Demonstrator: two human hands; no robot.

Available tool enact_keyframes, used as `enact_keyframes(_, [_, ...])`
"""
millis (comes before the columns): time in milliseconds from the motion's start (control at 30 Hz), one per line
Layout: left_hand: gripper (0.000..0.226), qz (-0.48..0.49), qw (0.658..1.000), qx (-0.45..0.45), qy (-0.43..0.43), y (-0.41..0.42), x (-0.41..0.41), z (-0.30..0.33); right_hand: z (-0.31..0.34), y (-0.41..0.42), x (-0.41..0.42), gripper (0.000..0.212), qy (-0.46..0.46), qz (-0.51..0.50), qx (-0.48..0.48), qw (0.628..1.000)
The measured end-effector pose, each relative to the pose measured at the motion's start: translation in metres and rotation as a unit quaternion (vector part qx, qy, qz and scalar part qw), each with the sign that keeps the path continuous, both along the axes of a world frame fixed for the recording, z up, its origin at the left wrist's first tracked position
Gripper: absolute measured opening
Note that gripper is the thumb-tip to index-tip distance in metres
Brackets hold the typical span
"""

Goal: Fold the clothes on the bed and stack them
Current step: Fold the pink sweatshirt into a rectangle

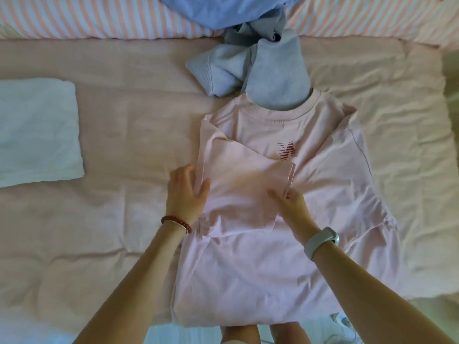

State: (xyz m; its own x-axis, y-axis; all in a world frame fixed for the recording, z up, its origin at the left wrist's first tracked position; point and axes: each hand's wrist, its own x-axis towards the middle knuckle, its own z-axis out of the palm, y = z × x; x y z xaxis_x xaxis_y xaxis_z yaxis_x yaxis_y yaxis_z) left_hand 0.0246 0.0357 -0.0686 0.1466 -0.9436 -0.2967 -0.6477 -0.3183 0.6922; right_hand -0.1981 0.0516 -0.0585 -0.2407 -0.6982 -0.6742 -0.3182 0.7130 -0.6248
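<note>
Nearest the camera, the hem of the pink T-shirt (248,281) hung at the near edge of the bed (111,244), with the shirt spread face up toward the far side. Its left sleeve and side were already folded in over the chest. The left hand (186,192) lay flat with straight fingers on that folded left edge, pressing it. The right hand (290,202) pinched the sleeve's hem near the middle of the shirt.

Risk, as I judged it: the fold could slip or crease if the pinch let go early, and the right side was still unfolded and rumpled. The collar overlapped a grey garment (248,70), so dragging the shirt might pull that along.

A dark red striped logo (286,151) sat on the chest; its letters could not be read. At the left lay a folded white garment (37,130). Farthest off, a blue garment (223,11) lay on striped bedding (87,18).
</note>
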Motion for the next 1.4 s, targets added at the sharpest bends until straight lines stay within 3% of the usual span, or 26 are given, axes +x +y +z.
enact_keyframes(33, [0.03,0.033,0.998,0.027,0.049,-0.016,-0.001,-0.001,0.0,0.007,0.005,0.006,-0.002,0.011,0.005,1.0])
enact_keyframes(100, [0.019,0.078,0.985,0.081,0.13,-0.043,-0.006,-0.005,0.002,0.018,0.012,0.019,0.024,0.036,-0.001,0.999])
enact_keyframes(200, [0.025,0.034,0.99,0.115,0.075,-0.065,-0.013,-0.012,0.014,0.028,0.015,0.009,0.028,0.056,-0.087,0.994])
enact_keyframes(300, [0.022,0.013,0.995,0.094,0.02,-0.073,-0.019,-0.017,0.019,0.036,0.011,0.014,0.065,0.068,-0.136,0.986])
enact_keyframes(400, [0.023,0.011,0.995,0.085,-0.04,-0.075,-0.025,-0.023,0.011,0.038,0.001,0.029,0.106,0.027,-0.034,0.993])
enact_keyframes(500, [0.023,0.065,0.993,0.085,-0.047,-0.074,-0.034,-0.024,-0.001,0.046,-0.014,0.031,0.169,0.101,0.111,0.974])
enact_keyframes(567, [0.028,0.076,0.996,0.046,-0.03,-0.07,-0.04,-0.022,-0.003,0.055,-0.018,0.027,0.141,0.123,0.11,0.976])
enact_keyframes(700, [0.056,-0.013,0.997,-0.041,-0.058,-0.059,-0.042,-0.024,-0.002,0.066,-0.011,0.022,0.085,0.159,0.049,0.982])
enact_keyframes(867, [0.067,-0.017,0.999,-0.014,-0.047,-0.06,-0.04,-0.023,-0.002,0.07,0.001,0.017,0.019,0.017,0.042,0.999])
enact_keyframes(933, [0.07,-0.009,0.999,0.003,-0.038,-0.063,-0.04,-0.021,-0.002,0.074,0.002,0.014,0.038,0.033,0.063,0.997])
enact_keyframes(1033, [0.077,0.0,0.999,0.027,-0.022,-0.071,-0.038,-0.017,-0.001,0.079,-0.009,0.017,0.155,0.136,0.117,0.971])
enact_keyframes(1100, [0.085,-0.017,0.999,0.036,-0.024,-0.077,-0.036,-0.016,0.004,0.074,-0.02,0.015,0.239,0.142,0.043,0.96])
enact_keyframes(1233, [0.097,-0.059,0.995,0.054,-0.058,-0.098,-0.033,-0.015,0.014,0.037,-0.049,0.014,0.297,0.173,-0.21,0.915])
enact_keyframes(1400, [0.115,-0.129,0.983,0.108,-0.074,-0.13,-0.03,-0.015,0.007,-0.039,-0.096,0.033,0.361,0.211,-0.231,0.879])
